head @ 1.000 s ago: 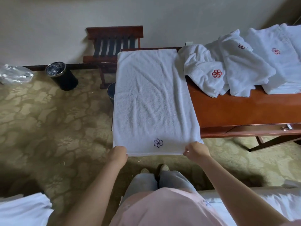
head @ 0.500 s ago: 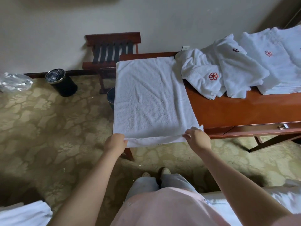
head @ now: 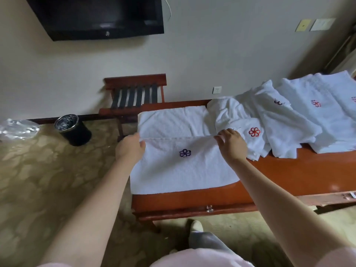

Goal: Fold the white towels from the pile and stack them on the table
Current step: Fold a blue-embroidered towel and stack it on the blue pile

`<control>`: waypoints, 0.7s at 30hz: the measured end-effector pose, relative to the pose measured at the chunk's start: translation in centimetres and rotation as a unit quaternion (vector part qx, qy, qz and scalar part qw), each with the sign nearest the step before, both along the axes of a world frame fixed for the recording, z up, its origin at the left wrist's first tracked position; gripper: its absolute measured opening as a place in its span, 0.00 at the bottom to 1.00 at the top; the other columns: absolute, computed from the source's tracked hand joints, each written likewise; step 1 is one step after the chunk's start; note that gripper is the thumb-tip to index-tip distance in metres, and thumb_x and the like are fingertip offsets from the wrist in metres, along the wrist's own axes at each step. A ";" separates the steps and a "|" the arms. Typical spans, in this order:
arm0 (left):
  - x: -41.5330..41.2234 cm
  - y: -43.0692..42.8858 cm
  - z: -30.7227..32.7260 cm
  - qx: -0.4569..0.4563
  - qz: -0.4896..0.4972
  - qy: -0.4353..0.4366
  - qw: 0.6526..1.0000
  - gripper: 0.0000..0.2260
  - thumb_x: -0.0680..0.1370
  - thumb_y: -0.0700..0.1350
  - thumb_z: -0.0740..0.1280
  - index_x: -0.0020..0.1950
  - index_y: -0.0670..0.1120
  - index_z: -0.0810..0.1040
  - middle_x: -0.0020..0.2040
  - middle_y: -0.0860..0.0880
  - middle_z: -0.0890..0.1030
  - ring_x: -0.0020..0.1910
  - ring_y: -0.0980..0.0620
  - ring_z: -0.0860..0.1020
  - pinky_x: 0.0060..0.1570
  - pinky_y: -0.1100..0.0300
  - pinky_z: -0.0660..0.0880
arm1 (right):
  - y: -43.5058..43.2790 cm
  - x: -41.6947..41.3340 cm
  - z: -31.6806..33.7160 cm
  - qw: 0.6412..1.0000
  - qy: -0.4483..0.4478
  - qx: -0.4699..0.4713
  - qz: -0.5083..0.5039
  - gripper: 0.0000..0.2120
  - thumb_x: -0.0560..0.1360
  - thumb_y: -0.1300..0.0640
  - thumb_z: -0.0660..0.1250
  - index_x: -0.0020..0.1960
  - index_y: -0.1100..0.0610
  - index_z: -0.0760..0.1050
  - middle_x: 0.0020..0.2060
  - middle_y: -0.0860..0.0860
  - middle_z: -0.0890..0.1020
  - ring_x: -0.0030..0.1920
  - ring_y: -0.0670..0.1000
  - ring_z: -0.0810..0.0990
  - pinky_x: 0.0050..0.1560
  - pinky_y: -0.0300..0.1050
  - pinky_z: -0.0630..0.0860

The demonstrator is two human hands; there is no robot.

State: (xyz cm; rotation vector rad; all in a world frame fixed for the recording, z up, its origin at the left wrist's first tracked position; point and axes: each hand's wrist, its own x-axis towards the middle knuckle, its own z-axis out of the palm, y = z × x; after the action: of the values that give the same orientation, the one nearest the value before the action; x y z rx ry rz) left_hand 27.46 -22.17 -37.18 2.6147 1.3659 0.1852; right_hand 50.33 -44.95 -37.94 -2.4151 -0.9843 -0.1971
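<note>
A white towel [head: 179, 170] with a purple flower emblem lies on the left end of the red-brown table [head: 298, 176]. Its near part is folded over toward the wall, and the folded edge runs across the towel's middle. My left hand [head: 131, 149] pinches the left corner of that edge. My right hand [head: 231, 143] pinches the right corner. To the right, a loose pile of white towels [head: 269, 122] with red emblems covers the table's far side, touching the towel I hold.
A wooden luggage rack [head: 134, 95] stands against the wall behind the table's left end. A black waste bin [head: 73, 130] sits on the patterned carpet to the left, beside a clear plastic bag [head: 17, 128]. A dark television [head: 100, 16] hangs above.
Both hands lifted the towel's near edge from below the table front and carried it away from me over the towel. The purple emblem now faces up on the folded layer.
</note>
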 end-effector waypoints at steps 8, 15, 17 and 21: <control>6.3 6.4 1.0 0.021 0.028 0.032 0.999 0.09 0.82 0.47 0.55 0.49 0.45 0.72 0.46 0.47 0.77 0.42 0.47 0.75 0.38 0.56 0.73 | 7.5 7.1 -0.1 1.000 0.001 0.001 0.025 0.09 0.77 0.54 0.66 0.44 0.59 0.79 0.40 0.53 0.80 0.44 0.56 0.78 0.33 0.43 0.67; 10.1 11.2 0.5 0.008 0.038 0.044 0.998 0.09 0.82 0.47 0.57 0.46 0.47 0.72 0.40 0.50 0.74 0.38 0.50 0.74 0.33 0.59 0.69 | 12.3 11.4 -0.4 0.999 0.015 -0.030 0.037 0.10 0.77 0.53 0.65 0.45 0.59 0.80 0.39 0.54 0.80 0.42 0.57 0.79 0.34 0.42 0.65; 11.0 12.7 -0.1 0.001 0.038 0.048 0.998 0.09 0.81 0.47 0.58 0.45 0.47 0.73 0.39 0.51 0.73 0.36 0.51 0.73 0.31 0.61 0.68 | 13.6 12.3 -0.4 0.999 0.010 -0.038 0.034 0.11 0.77 0.53 0.65 0.45 0.59 0.80 0.39 0.53 0.80 0.41 0.57 0.79 0.34 0.42 0.65; 12.7 15.6 -1.8 -0.019 0.033 0.053 0.998 0.10 0.81 0.47 0.58 0.45 0.45 0.74 0.38 0.49 0.74 0.37 0.49 0.75 0.33 0.59 0.73 | 16.4 13.8 -0.9 0.998 0.003 -0.059 0.025 0.10 0.77 0.53 0.65 0.46 0.59 0.80 0.40 0.53 0.80 0.42 0.56 0.79 0.34 0.42 0.66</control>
State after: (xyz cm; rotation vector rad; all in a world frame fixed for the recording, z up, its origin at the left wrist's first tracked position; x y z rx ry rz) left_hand 40.17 -6.61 -39.01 2.5839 1.4756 0.0295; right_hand 64.13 -28.55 -38.88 -2.4917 -1.0812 -0.1180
